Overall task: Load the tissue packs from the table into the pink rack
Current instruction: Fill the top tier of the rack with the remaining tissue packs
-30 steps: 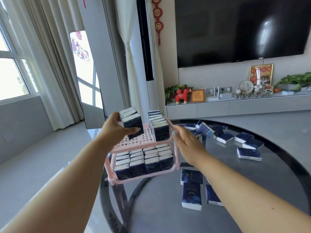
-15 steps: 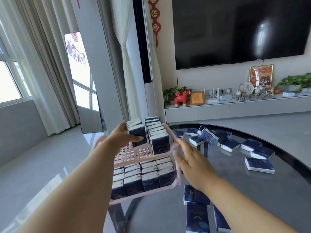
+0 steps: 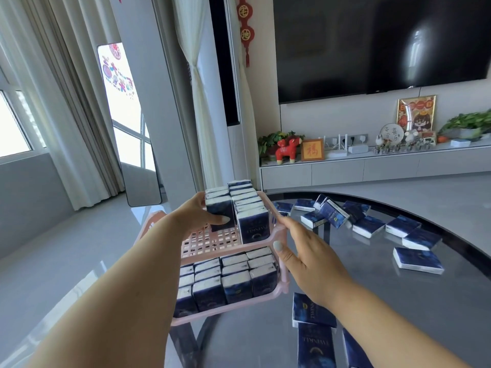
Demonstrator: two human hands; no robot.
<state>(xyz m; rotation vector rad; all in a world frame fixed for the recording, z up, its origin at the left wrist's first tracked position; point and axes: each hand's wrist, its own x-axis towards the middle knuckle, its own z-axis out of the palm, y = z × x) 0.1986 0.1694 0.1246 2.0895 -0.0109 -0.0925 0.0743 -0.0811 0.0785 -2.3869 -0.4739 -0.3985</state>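
1 pink rack (image 3: pixel 282 232), 2 hands, many tissue packs (image 3: pixel 417 261)

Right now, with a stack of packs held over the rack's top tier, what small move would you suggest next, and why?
Probably lower the stack onto the pink rack's top shelf beside the standing row, then release. The left hand holds it just above the bare mesh, and the right hand is steadying the rack's edge.
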